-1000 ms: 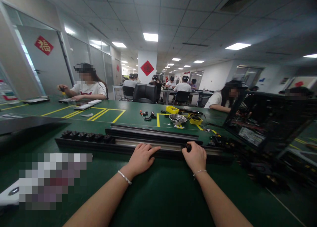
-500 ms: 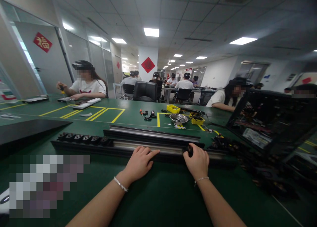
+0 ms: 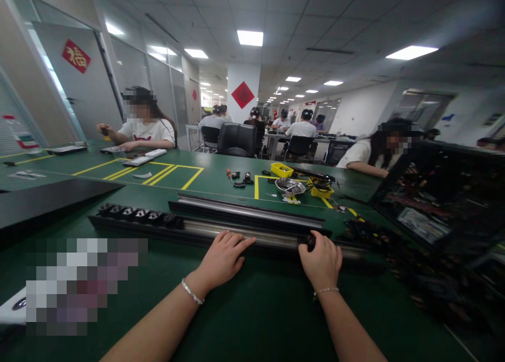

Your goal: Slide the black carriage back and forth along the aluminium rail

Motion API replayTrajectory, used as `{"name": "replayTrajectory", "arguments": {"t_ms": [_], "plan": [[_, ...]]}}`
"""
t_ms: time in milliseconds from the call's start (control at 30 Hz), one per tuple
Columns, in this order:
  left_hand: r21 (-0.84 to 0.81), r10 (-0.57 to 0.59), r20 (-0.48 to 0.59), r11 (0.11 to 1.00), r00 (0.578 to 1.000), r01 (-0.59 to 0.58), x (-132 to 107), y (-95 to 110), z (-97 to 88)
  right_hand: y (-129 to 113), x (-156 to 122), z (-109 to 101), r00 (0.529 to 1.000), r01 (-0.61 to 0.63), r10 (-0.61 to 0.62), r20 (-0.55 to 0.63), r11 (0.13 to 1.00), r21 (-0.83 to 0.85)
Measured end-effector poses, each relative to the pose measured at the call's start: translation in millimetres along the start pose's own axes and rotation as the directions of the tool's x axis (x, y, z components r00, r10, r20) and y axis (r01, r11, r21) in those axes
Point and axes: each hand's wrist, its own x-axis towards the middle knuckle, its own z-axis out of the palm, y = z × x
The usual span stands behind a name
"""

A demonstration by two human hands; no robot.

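Observation:
A long black channel with a metallic inner strip [image 3: 205, 228] lies across the green table in front of me. Several black blocks with light metal tops [image 3: 141, 214] sit in a row in its left part. My left hand [image 3: 224, 254] lies over the channel's near edge, index finger stretched to the right, nothing visible in it. Farther right, my right hand [image 3: 323, 259] is closed around a small black part [image 3: 311, 241] at the channel; the fingers hide most of it. Behind lies a second black channel [image 3: 248, 208], touched by neither hand.
A metal bowl [image 3: 290, 186] and a yellow bin [image 3: 281, 169] stand beyond the channels. Dark parts [image 3: 426, 278] are heaped at right beside a large black panel [image 3: 445, 193]. A black sloped piece [image 3: 51, 201] lies left. Co-workers sit across the table.
The view has tilted down and turned slightly left. My right hand keeps its grip on the black part, and my left hand stays on the channel with little visible movement.

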Motion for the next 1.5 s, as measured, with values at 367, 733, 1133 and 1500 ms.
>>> {"name": "replayTrajectory", "arguments": {"t_ms": [367,733,1133,1500], "plan": [[0.108,-0.157,-0.142,0.979,0.977,0.172,-1.5,-8.0,8.8,3.1,2.2,2.1,0.999,-0.048,0.048,-0.007,0.999,-0.022],[0.102,-0.161,-0.165,0.979,0.973,0.179,-0.2,-7.6,9.8,6.5,3.5,0.7,1.0,-0.009,0.009,-0.011,1.0,-0.029],[0.122,-0.16,-0.179,0.976,0.971,0.183,-0.7,-7.1,11.3,8.2,1.0,1.6,0.999,0.006,-0.007,-0.036,0.999,-0.034],[0.105,-0.158,-0.19,0.978,0.969,0.18,0.2,-8.2,12.0,5.9,5.2,-3.0,1.0,-0.015,0.015,0.002,0.999,-0.041]]}}
